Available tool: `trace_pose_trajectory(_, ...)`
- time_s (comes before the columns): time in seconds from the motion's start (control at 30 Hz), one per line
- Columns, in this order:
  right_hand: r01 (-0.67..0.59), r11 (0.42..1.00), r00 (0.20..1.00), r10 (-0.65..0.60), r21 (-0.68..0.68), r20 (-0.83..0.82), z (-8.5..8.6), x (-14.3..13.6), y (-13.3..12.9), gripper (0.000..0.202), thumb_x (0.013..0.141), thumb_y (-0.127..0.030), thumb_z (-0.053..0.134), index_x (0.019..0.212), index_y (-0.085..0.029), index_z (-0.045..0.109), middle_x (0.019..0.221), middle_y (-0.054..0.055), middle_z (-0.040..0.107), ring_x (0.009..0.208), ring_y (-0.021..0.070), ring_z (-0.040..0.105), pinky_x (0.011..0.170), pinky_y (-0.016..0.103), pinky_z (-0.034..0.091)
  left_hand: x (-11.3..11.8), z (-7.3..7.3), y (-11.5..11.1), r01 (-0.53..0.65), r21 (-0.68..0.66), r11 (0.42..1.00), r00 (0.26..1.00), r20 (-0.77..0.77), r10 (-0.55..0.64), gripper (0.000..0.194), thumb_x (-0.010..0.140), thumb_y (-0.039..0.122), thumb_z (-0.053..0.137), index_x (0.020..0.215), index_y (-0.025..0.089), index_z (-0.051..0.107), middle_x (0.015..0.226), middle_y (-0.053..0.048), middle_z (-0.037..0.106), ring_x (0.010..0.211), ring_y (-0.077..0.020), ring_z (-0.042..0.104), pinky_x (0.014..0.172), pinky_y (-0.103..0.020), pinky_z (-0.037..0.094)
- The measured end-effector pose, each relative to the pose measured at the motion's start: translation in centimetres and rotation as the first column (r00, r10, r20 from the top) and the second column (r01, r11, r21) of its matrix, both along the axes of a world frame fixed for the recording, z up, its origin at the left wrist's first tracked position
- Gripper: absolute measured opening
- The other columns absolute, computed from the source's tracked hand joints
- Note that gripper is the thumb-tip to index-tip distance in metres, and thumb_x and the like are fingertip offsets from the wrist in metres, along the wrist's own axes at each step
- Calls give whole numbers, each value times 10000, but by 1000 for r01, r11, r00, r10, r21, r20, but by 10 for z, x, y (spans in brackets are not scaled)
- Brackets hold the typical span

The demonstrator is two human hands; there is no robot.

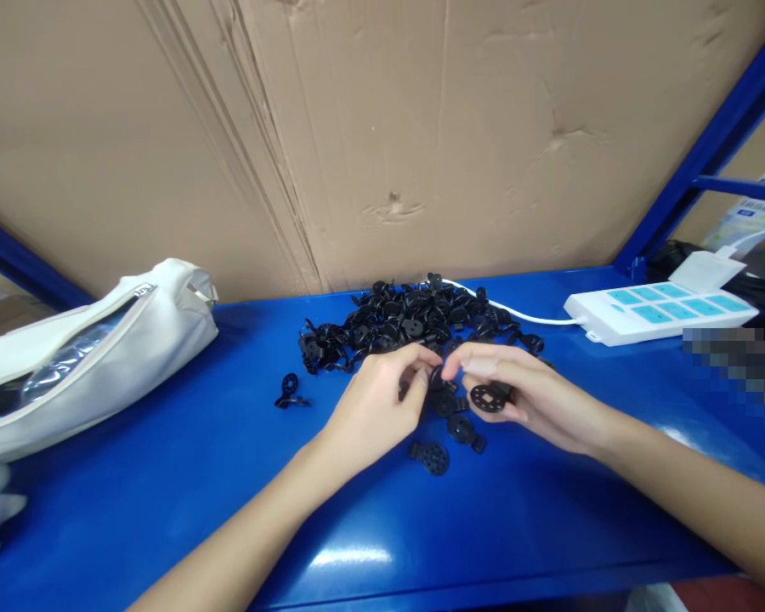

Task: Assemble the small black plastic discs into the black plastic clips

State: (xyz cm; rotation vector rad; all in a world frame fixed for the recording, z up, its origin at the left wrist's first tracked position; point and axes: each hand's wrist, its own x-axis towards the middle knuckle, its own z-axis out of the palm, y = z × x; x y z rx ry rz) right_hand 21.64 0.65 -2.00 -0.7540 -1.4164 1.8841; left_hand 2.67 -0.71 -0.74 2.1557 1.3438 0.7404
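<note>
My left hand (388, 391) is closed, with a black plastic clip (436, 379) pinched between thumb and fingertips. Close beside it, my right hand (529, 387) curls its fingers around another black plastic clip (488, 398), whose round disc with holes faces up. The right fingertips reach to the clip in my left hand; whether they grip it too, I cannot tell. Just below the hands lie a few loose clips, one with a perforated disc (434, 459) and one beside it (462, 429). Behind both hands spreads a heap of the same black clips (413, 327).
A single clip (289, 391) lies left of the heap on the blue shelf (242, 501). At the left is an open white bag (146, 348). A white power strip (663, 310) sits at the right, its cable running behind the heap. Cardboard (370, 136) stands along the back.
</note>
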Motion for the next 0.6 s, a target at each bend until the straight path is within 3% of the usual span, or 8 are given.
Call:
trace_pose_trajectory(0.1,53,990,984,-74,133,162,-2,-1,-1,202,919,-375,521,1035,-229,600,675,-54,418,498,62,386,440,183,267,1,-1,1,27,-85,996,994,108,-18,174,904,171,462,968,167,623,841,-20,679,721,-137,629,669,-249,484)
trace_pose_trajectory(0.23,43,971,971,-97,236,221,-6,-1,-1,258,941,-435,478,1067,-227,564,650,-63,431,485,56,407,430,169,291,0,-3,4,52,-169,984,957,292,0,177,915,258,493,1008,152,600,880,-38,670,732,-135,635,681,-252,503)
trace_pose_trajectory(0.4,56,947,968,-129,316,216,-6,-3,1,314,925,-492,484,909,-189,567,627,-61,416,494,59,400,420,166,289,0,2,4,44,-191,981,912,408,38,263,896,369,540,988,136,621,815,-36,662,666,-117,599,616,-231,482)
trace_pose_trajectory(0.6,20,936,967,-108,350,232,-6,-3,1,393,930,-503,455,760,-173,584,625,-45,412,505,71,401,445,180,333,0,8,1,125,-184,975,881,473,-24,240,906,353,548,949,146,663,845,-37,674,689,-98,574,637,-208,469)
